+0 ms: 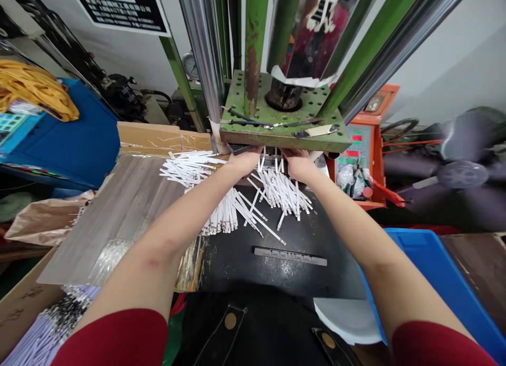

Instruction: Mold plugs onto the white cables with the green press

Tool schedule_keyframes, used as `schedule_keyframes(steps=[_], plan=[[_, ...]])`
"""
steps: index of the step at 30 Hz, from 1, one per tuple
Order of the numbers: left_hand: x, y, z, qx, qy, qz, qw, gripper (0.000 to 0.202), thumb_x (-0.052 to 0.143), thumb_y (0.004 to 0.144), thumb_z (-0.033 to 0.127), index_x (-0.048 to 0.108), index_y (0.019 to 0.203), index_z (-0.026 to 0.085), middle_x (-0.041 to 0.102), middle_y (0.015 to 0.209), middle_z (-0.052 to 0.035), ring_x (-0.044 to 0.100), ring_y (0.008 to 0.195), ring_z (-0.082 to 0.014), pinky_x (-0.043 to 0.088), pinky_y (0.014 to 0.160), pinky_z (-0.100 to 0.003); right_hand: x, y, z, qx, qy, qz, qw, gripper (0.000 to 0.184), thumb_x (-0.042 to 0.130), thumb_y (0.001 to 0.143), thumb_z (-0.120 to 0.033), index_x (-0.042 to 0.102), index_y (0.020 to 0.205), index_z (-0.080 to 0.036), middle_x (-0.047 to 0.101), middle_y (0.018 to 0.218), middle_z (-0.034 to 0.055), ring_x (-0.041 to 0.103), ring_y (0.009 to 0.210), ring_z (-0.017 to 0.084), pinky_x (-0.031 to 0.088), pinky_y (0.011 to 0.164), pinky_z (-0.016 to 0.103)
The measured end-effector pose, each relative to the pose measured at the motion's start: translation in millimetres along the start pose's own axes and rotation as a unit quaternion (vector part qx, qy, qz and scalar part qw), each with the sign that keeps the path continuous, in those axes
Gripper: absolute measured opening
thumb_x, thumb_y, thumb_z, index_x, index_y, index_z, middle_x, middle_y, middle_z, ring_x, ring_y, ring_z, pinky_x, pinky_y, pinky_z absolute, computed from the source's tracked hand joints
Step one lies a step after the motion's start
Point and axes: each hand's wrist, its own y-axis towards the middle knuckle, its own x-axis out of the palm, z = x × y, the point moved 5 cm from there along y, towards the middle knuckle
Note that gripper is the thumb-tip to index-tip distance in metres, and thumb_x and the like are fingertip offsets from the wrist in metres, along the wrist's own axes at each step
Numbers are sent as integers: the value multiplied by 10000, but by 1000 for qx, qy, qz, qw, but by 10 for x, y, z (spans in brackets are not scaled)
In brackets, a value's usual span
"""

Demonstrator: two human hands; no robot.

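My left hand and my right hand reach under the green press plate, one on each side of a dark metal mould from which a few white strips stick out. The plate's front edge hides the fingers of both hands, so I cannot tell what they grip. Just below them lies a loose pile of thin white strips. More white strips lie by my left forearm, and another bunch is further left. Nearer my body, a grey metal bar with cut-outs rests on the black table.
Green posts and steel columns rise around the plate. On the right are an orange control box, a spinning fan and a blue bin. A wood-grain board and a carton of purplish-white strips are at left.
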Motion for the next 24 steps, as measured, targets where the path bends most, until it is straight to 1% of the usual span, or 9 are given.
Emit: schedule_keyframes(steps=[7, 10, 14, 16, 18, 20, 22, 23, 24], plan=[[66, -109, 308, 4, 121, 10, 993, 557, 318, 980, 95, 375, 1534, 114, 474, 1510, -179, 522, 1316, -299, 446, 1069, -436, -87, 27, -231, 25, -40, -21, 999, 552, 328, 943, -110, 485, 1472, -112, 518, 1479, 191, 455, 1338, 384, 365, 1072, 577], [64, -66, 318, 0, 119, 27, 993, 552, 302, 987, 115, 383, 1533, 112, 470, 1519, -178, 516, 1320, -317, 425, 1088, -478, -88, 110, -234, 34, -28, -21, 999, 555, 306, 947, -97, 466, 1478, -83, 534, 1461, 200, 469, 1335, 362, 341, 1096, 573], [-27, -172, 278, -19, 86, -22, 996, 701, 388, 923, 74, 250, 1600, 192, 295, 1641, -121, 368, 1446, -368, 342, 1155, -553, -192, 25, -120, 57, 52, -63, 995, 642, 386, 856, -57, 461, 1490, -126, 497, 1511, 154, 416, 1397, 357, 277, 1149, 617], [-135, -537, 249, -10, 38, -18, 999, 797, 440, 885, 64, 159, 1620, 193, 264, 1653, -120, 299, 1487, -358, 285, 1198, -545, -368, -353, -131, 66, 138, -60, 986, 668, 393, 833, -52, 467, 1489, -156, 525, 1489, 134, 440, 1389, 334, 309, 1149, 612], [-206, -1187, 213, 29, -58, -19, 998, 746, 446, 907, 115, 206, 1610, 185, 375, 1601, -123, 380, 1449, -300, 329, 1191, -472, -567, -1019, -252, 45, 266, -52, 962, 602, 331, 892, -84, 499, 1464, -166, 613, 1388, 129, 548, 1294, 285, 412, 1108, 556], [-79, -2041, 199, 99, -192, -147, 965, 538, 420, 970, 261, 450, 1507, 275, 607, 1409, -63, 587, 1260, -232, 473, 1072, -398, -621, -1878, -519, -36, 422, -147, 894, 499, 307, 968, -183, 599, 1370, -219, 692, 1265, 95, 652, 1151, 232, 523, 1011, 435], [190, -2892, 135, 124, -261, -296, 911, 390, 432, 975, 360, 663, 1289, 348, 718, 1235, -8, 687, 1092, -212, 540, 962, -355, -495, -2798, -875, -156, 525, -335, 767, 414, 372, 982, -268, 690, 1247, -262, 758, 1102, 62, 718, 997, 202, 576, 897, 325], [366, -3221, 47, 97, -247, -340, 902, 363, 439, 971, 371, 704, 1218, 351, 736, 1198, -1, 696, 1083, -228, 547, 942, -353, -321, -3169, -952, -129, 509, -401, 751, 401, 376, 989, -288, 711, 1208, -309, 774, 1016, 43, 735, 920, 196, 584, 837, 298], [562, -3463, -70, 52, -215, -364, 905, 377, 409, 984, 381, 713, 1199, 325, 740, 1191, -19, 697, 1090, -251, 555, 915, -358, -113, -3416, -949, -56, 475, -398, 783, 377, 401, 978, -337, 731, 1161, -332, 779, 985, 55, 745, 889, 226, 596, 778, 313]])
